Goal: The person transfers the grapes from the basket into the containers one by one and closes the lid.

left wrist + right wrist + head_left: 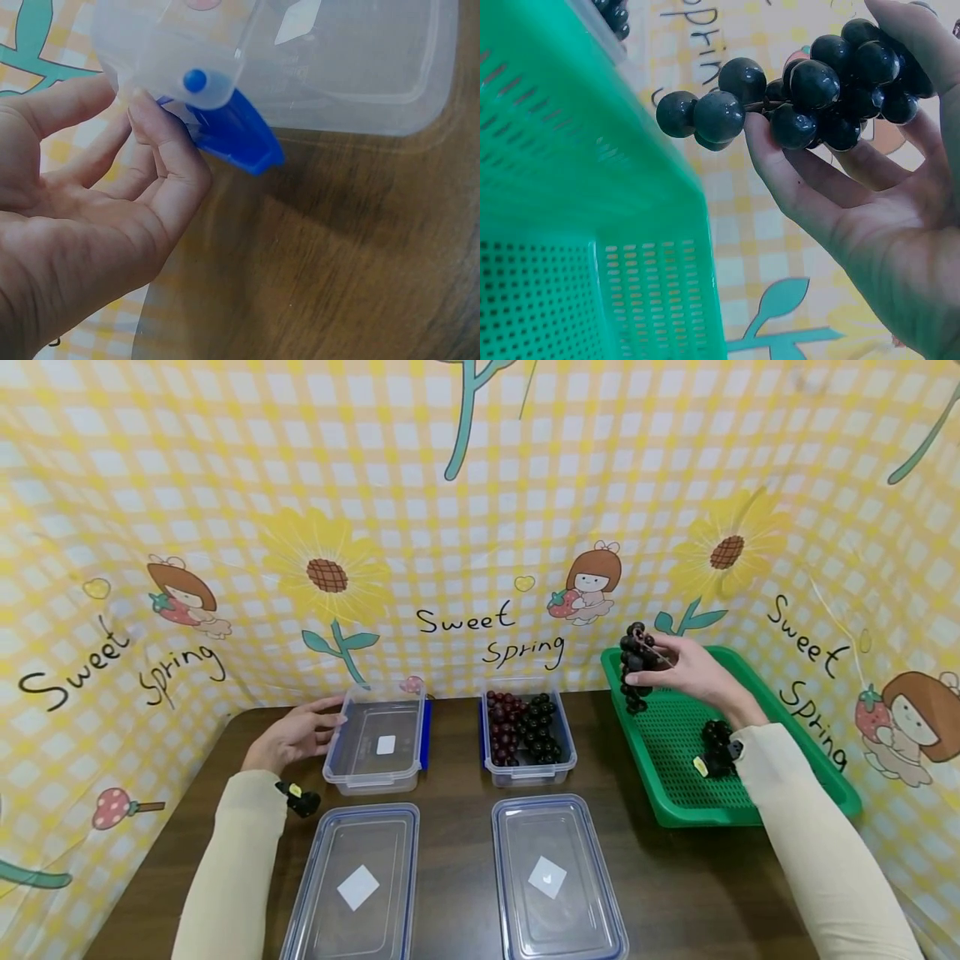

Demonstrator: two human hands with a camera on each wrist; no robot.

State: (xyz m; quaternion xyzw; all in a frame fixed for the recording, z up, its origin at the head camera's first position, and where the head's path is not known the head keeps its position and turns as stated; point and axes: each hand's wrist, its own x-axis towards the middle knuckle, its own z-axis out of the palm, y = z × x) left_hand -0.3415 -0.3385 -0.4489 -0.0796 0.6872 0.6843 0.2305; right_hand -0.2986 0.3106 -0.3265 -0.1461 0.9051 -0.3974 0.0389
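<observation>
My right hand [686, 672] holds a bunch of dark grapes [636, 664] by its stem, above the far left rim of a green perforated basket [660, 793]. Close up in the right wrist view, the grapes [815, 85] hang in front of the fingers. At the left, my left hand [297, 735] touches the side of a clear lidless plastic container [372, 766] with its fingertips. A blue latch [236, 131] hangs down beside those fingers in the left wrist view. Another clear container [531, 773] holds reddish grapes [504, 727] and black grapes [538, 727].
More dark grapes [716, 739] lie in the basket near my right wrist. Two clear lids with blue seals, a left lid [386, 852] and a right lid [558, 835], lie on the brown table [453, 860] in front of the containers. Yellow checked cloth [465, 552] surrounds the table.
</observation>
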